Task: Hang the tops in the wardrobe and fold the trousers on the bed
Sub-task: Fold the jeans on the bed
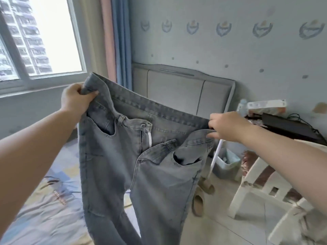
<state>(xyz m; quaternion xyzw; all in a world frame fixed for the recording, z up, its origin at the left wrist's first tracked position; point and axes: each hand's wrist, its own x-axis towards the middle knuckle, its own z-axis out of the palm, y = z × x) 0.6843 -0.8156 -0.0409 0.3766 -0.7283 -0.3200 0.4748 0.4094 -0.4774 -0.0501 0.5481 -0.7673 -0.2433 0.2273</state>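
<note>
Faded grey jeans (141, 165), fly unbuttoned, hang by the waistband above the bed (44, 218); the left hand (75, 99) grips one end, the right hand (224, 126) pinches the other. Slippers (200, 200) and a white chair (265, 188) stand beside.

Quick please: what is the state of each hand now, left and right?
Left hand: grips the waistband of the grey jeans.
Right hand: pinches the other side of the waistband.
</note>
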